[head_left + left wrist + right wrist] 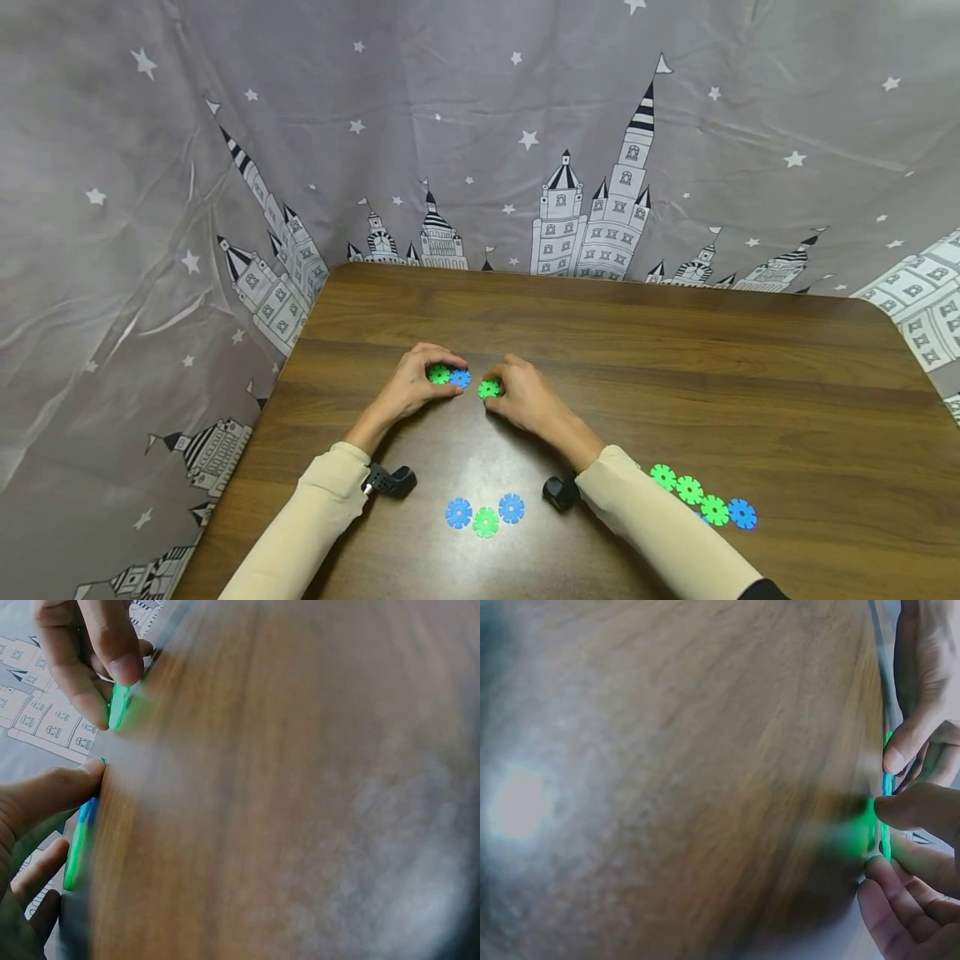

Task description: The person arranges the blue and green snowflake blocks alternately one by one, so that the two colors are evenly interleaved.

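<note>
On the far half of the table, my left hand (411,382) pinches a blue notched plastic disc (461,379) between thumb and fingers. A green notched disc (439,374) lies against it on the palm side; whether the two interlock I cannot tell. Just to the right, my right hand (527,398) pinches another green disc (489,389) by its edges. A small gap separates that disc from the blue one. The left wrist view shows the right hand's green disc (118,706) edge-on, slightly raised. In the right wrist view, fingers partly cover this green disc (886,841).
Nearer the body lie a blue disc (459,513), a green disc (486,522) and a second blue disc (512,508). Beyond the right sleeve (660,521) are several green discs (690,490) and a blue disc (742,514), some partly hidden by it. A patterned curtain (465,125) borders the table.
</note>
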Available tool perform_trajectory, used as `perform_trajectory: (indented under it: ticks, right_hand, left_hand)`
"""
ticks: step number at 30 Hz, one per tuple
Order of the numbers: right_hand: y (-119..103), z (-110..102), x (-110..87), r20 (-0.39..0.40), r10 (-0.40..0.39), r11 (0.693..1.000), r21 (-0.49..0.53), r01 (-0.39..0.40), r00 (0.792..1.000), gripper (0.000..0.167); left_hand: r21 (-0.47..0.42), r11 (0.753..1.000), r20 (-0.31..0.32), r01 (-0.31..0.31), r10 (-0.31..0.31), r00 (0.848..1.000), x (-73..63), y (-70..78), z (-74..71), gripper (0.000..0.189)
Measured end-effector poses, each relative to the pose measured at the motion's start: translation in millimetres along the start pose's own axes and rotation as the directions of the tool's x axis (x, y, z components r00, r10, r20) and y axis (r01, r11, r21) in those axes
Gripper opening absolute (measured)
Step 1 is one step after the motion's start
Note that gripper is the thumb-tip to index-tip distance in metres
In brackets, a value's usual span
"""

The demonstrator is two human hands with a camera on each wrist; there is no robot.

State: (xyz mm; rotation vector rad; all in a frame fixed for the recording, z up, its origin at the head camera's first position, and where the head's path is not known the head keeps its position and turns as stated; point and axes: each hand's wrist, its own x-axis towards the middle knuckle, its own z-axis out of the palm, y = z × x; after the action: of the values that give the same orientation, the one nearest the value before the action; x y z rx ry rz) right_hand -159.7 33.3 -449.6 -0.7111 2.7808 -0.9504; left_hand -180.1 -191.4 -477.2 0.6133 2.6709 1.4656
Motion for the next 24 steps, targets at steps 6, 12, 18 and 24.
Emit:
perform_trajectory:
  ticks: [6,12,18,24]
  right_hand:
    - [-1,2,4.9,-0.001,-0.004,1.0,-0.023,0.004,1.0,0.032]
    - [-3,3,8.9,-0.013,-0.006,0.999,-0.046,0.005,1.0,0.031]
    - [-4,4,11.4,-0.008,0.015,0.998,-0.058,-0.015,1.0,0.031]
    - [-5,5,12.2,-0.008,0.014,0.998,-0.064,-0.014,1.0,0.036]
  left_hand:
    - [0.004,1.0,0.003,0.002,-0.002,1.0,-0.2,0.4,0.0,0.037]
    - [0.003,1.0,0.003,0.005,-0.005,1.0,-0.3,0.2,0.2,0.037]
    - [0.005,1.0,0.004,0.003,-0.003,1.0,-0.2,-0.1,0.4,0.037]
    - [0.0,1.0,0.006,-0.005,0.005,1.0,-0.2,-0.7,0.0,0.037]
